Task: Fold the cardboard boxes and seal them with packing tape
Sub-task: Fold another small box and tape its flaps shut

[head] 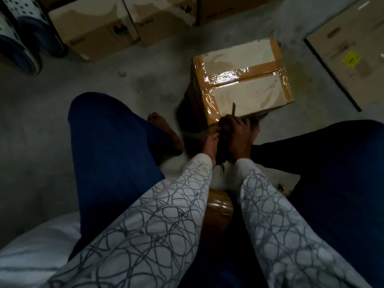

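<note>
A grey concrete floor point(52, 104) stretches across the view, mottled with dark stains point(149, 84) and bearing a small brown scrap point(121, 74). The light is dim, somewhat brighter at the far side and sinking into deep shadow close by. In the far left corner lie blue-and-white spotted rolls point(18, 36), possibly mats or cushions.

Grey concrete floor point(52, 96): dull, with dark staining toward 12 o'clock. One small brownish scrap point(121, 74) lies on it at 11 o'clock. Two rounded items point(20, 28), white with dark spots and dark blue bands, lie side by side in the 10 o'clock corner; their kind cannot be told. White cloth point(37, 252) at 8 o'clock. Blue-trousered legs at 9 o'clock point(114, 146) and 4 o'clock point(336, 183). Bare foot point(164, 129) on the floor just left of centre.
</note>
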`<state>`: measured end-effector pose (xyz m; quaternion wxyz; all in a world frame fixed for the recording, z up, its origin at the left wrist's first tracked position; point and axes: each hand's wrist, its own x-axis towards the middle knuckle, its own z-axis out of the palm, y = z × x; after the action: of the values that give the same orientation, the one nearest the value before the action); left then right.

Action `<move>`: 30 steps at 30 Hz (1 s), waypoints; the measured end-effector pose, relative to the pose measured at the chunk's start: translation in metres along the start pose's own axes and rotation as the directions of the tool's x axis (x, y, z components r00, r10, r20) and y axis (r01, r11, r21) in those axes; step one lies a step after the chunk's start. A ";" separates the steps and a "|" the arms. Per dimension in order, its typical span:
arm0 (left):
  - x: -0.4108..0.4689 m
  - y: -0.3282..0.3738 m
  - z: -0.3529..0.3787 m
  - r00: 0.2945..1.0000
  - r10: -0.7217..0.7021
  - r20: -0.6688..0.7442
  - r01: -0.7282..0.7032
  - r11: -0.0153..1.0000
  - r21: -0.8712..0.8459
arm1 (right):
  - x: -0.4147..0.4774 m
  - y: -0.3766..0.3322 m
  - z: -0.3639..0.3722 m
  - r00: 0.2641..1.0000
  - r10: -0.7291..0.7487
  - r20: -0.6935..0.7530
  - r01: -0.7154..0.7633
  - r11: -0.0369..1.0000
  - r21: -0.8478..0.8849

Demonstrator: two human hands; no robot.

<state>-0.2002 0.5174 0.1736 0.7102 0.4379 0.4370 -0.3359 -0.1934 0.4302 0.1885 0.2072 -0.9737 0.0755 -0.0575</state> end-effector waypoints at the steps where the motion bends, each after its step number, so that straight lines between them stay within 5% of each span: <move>1: 0.002 -0.002 0.000 1.000 -0.024 -0.019 0.024 1.000 -0.015 | 0.008 0.000 -0.001 0.999 -0.021 0.036 0.022 0.999 -0.027; 7: 0.015 -0.018 0.002 0.981 -0.129 -0.146 0.135 0.990 0.033 | 0.043 0.006 -0.006 0.953 -0.057 0.296 0.083 0.993 -0.078; 15: 0.009 -0.014 0.010 0.989 -0.067 -0.131 0.071 0.997 0.026 | 0.061 -0.010 -0.020 0.939 -0.040 0.342 0.063 0.997 -0.055; 20: -0.033 0.003 0.016 0.996 -0.081 -0.037 0.080 0.996 -0.043 | 0.095 0.004 -0.046 0.788 -0.052 0.613 0.134 0.987 -0.089; 26: -0.059 0.010 0.022 0.996 -0.081 -0.040 0.081 0.997 -0.003 | 0.081 0.012 -0.066 0.777 -0.121 0.617 0.062 0.991 0.116; 30: -0.062 0.010 0.021 0.994 -0.110 -0.025 0.110 0.994 0.008 | 0.060 0.012 -0.055 0.809 -0.160 0.566 0.188 0.982 0.008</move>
<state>-0.2091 0.5080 0.2385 0.6831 0.4206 0.4678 -0.3710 -0.1442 0.3874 0.2388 0.1905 -0.9546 -0.0772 0.2155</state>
